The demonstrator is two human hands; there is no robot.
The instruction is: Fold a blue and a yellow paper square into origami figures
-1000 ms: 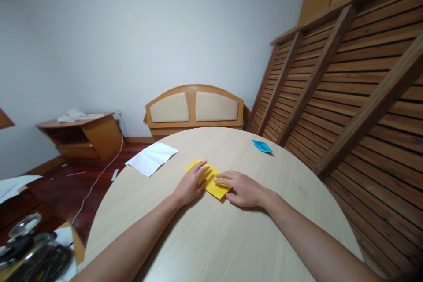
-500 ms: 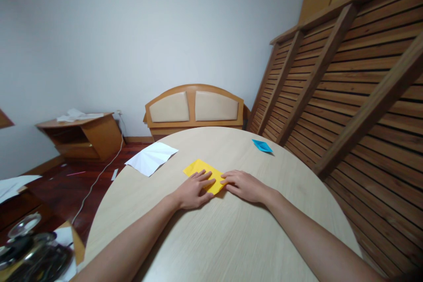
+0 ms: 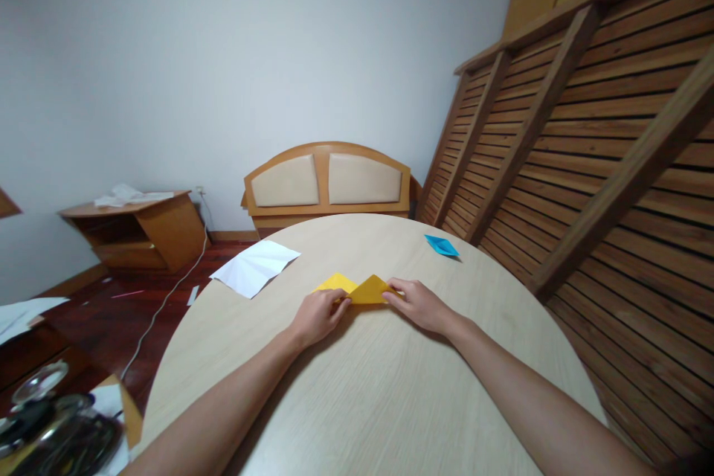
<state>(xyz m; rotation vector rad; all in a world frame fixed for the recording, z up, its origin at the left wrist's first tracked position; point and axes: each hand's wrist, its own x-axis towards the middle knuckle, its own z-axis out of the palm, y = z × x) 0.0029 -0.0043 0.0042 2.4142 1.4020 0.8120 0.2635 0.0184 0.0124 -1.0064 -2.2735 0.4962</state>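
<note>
A folded sheet of yellow paper [image 3: 368,290] is held between my two hands, over the middle of the round table [image 3: 357,387]. Two pointed peaks stand up along its far side, and a straight edge faces me. My left hand [image 3: 320,316] pinches its left part between thumb and fingers, covering that corner. On the right end, my right hand [image 3: 419,306] grips the paper the same way. Whether its lower edge touches the tabletop, I cannot tell.
A creased white sheet of paper [image 3: 255,268] lies at the table's left edge. A small blue folded paper boat [image 3: 442,245] sits at the far right. Beyond stand a headboard [image 3: 329,178], a wooden slatted panel [image 3: 558,141] and a low cabinet [image 3: 139,234].
The yellow paper was lying flat under my left palm; now both hands pinch it and its far side is raised in peaks. The white sheet and blue boat have stayed put.
</note>
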